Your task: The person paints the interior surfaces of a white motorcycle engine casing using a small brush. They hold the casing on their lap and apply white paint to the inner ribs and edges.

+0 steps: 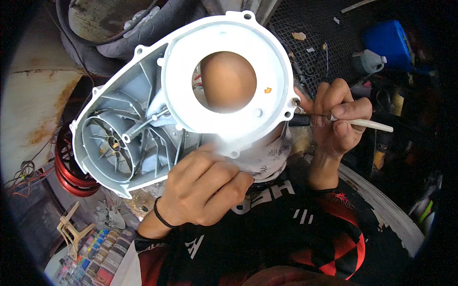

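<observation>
A large white cast cover point(272, 57), like a scooter's crankcase cover, lies tilted before me, with its ribbed grey inner side point(148, 90) facing up. Bolt lugs line its rim, and an orange-brown speck marks the white ring. Through its round opening a smooth brown rounded surface shows. My left hand point(205, 183), a black band on its wrist, is curled at the cover's lower edge, fingertips partly hidden. To the right of the cover, my right hand point(341, 114) pinches a slim pen-like tool point(374, 125) with a white tapered handle and a dark end near the rim.
A blue jerrycan point(389, 43) and a pale jug point(369, 61) stand at the far right beside black mesh point(305, 28). A tyre point(114, 47) is at the upper left, with a red wheel rim point(71, 176) below. Several paint bottles point(102, 260) fill the lower left.
</observation>
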Action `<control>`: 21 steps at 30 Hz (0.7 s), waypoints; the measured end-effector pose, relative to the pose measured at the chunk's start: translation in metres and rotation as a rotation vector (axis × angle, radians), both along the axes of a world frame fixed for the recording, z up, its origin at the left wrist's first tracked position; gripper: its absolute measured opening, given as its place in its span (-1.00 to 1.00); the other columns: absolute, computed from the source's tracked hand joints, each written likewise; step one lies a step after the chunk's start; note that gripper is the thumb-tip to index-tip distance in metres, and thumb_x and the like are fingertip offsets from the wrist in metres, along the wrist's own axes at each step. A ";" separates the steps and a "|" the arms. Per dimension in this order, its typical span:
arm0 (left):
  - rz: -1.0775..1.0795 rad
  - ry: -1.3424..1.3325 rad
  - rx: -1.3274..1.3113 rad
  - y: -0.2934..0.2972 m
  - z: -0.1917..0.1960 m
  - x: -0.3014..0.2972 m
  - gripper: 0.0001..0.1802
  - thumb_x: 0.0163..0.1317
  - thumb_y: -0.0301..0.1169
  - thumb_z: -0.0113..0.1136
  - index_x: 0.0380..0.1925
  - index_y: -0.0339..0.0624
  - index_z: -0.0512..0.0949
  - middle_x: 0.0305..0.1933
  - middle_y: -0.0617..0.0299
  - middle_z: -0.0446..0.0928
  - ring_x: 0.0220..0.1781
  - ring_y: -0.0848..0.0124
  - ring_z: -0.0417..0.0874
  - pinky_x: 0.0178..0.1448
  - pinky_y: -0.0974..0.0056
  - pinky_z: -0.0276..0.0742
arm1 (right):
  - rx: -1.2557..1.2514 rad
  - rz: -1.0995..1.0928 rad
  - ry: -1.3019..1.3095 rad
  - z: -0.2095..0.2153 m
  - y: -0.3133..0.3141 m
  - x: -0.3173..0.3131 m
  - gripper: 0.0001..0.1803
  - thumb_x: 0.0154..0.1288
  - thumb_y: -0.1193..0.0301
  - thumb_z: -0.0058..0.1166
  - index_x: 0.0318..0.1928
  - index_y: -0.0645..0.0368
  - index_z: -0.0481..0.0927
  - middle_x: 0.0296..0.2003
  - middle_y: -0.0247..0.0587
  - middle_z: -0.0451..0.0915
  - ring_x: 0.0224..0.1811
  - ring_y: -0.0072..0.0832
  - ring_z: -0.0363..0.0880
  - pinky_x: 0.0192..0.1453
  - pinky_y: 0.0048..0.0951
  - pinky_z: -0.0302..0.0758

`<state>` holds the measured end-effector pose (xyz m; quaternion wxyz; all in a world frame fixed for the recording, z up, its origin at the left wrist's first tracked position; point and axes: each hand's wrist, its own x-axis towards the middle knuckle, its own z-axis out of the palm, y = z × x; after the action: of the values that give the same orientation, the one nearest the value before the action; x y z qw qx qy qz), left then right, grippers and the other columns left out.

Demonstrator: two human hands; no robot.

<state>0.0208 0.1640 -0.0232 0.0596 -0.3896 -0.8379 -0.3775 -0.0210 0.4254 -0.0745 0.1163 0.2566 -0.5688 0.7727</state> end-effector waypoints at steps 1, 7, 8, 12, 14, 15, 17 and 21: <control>0.000 0.006 0.000 0.001 0.000 -0.002 -0.80 -0.10 -0.45 0.49 -0.43 -0.18 0.67 -0.43 0.23 0.49 -0.39 0.29 0.57 -0.08 0.05 0.73 | 0.003 -0.023 0.001 0.000 -0.001 0.001 -0.83 0.41 0.31 0.11 -0.12 0.11 0.51 -0.42 -0.29 0.32 -0.48 -0.66 0.27 0.01 -0.21 0.71; -0.029 0.022 0.060 0.000 0.001 -0.011 -0.76 -0.15 -0.48 0.49 -0.42 -0.26 0.67 -0.45 0.19 0.48 -0.42 0.28 0.59 -0.17 0.07 0.74 | 0.064 -0.202 0.057 0.004 -0.002 0.004 -0.76 0.34 0.35 0.21 -0.16 0.23 0.50 -0.44 -0.15 0.44 -0.54 -0.58 0.36 -0.46 -0.58 0.41; -0.031 0.033 0.074 0.000 0.002 -0.012 -0.77 -0.13 -0.48 0.48 -0.42 -0.26 0.67 -0.45 0.18 0.48 -0.43 0.28 0.59 -0.19 0.08 0.74 | 0.085 -0.238 0.065 0.005 -0.002 0.005 -0.76 0.33 0.35 0.21 -0.16 0.23 0.50 -0.45 -0.16 0.45 -0.55 -0.59 0.35 -0.51 -0.62 0.34; -0.022 0.075 0.113 0.001 0.006 -0.012 -0.80 -0.08 -0.46 0.46 -0.43 -0.28 0.66 -0.47 0.15 0.49 -0.47 0.27 0.59 -0.28 0.12 0.73 | 0.123 -0.272 0.140 0.006 -0.001 0.008 -0.77 0.33 0.38 0.20 -0.13 0.23 0.49 -0.44 -0.15 0.45 -0.54 -0.59 0.35 -0.52 -0.63 0.33; -0.015 0.091 0.131 0.004 0.008 -0.013 -0.79 -0.06 -0.44 0.45 -0.42 -0.28 0.65 -0.47 0.14 0.50 -0.48 0.25 0.60 -0.32 0.14 0.71 | 0.113 -0.284 0.169 0.004 0.000 0.009 -0.78 0.34 0.40 0.18 -0.12 0.23 0.49 -0.44 -0.14 0.44 -0.53 -0.59 0.34 -0.51 -0.64 0.34; -0.011 0.102 0.142 0.005 0.008 -0.014 -0.78 -0.05 -0.43 0.45 -0.41 -0.28 0.65 -0.46 0.14 0.51 -0.48 0.24 0.60 -0.34 0.15 0.70 | 0.109 -0.288 0.184 0.003 0.000 0.009 -0.79 0.34 0.41 0.18 -0.12 0.23 0.49 -0.43 -0.14 0.43 -0.52 -0.59 0.33 -0.51 -0.64 0.35; -0.009 0.099 0.156 0.005 0.009 -0.015 -0.77 -0.04 -0.42 0.45 -0.39 -0.29 0.65 -0.46 0.13 0.52 -0.47 0.21 0.62 -0.37 0.16 0.68 | 0.104 -0.288 0.198 0.002 0.000 0.008 -0.80 0.34 0.43 0.16 -0.11 0.24 0.48 -0.42 -0.13 0.42 -0.51 -0.59 0.33 -0.46 -0.61 0.46; -0.016 0.059 0.165 0.005 0.014 -0.014 -0.76 -0.04 -0.42 0.46 -0.38 -0.30 0.65 -0.46 0.11 0.53 -0.44 0.17 0.64 -0.41 0.19 0.64 | 0.069 -0.271 0.180 0.003 -0.003 0.008 -0.80 0.35 0.46 0.12 -0.10 0.28 0.46 -0.39 -0.11 0.40 -0.50 -0.58 0.32 -0.25 -0.40 0.71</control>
<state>0.0064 0.1688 -0.0092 0.1130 -0.4011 -0.7987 -0.4342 -0.0133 0.4219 -0.0710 0.2612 0.2496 -0.6115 0.7040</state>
